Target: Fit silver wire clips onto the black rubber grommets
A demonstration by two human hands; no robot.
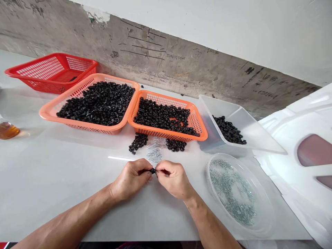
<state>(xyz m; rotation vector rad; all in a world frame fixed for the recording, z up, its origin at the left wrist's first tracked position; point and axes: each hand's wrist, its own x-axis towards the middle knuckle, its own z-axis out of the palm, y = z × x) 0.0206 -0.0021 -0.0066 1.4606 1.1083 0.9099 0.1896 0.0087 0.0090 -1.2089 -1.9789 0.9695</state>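
My left hand (132, 180) and my right hand (173, 178) meet at the table's front middle, fingertips pinched together on a small black part (153, 170) between them. Just beyond the hands lies a small heap of silver metal pieces (154, 152), flanked by two little piles of black parts (138, 142) (176, 145). A clear round dish (264, 221) of silver metal pieces sits right of my right hand.
Two orange baskets (49, 110) (199, 121) filled with black parts stand behind the piles. A red basket (18, 72) is at the far left. A clear tub (249, 119) with some black parts is at the right, by white moulded foam (298, 124). An amber object (7, 130) sits at the left edge.
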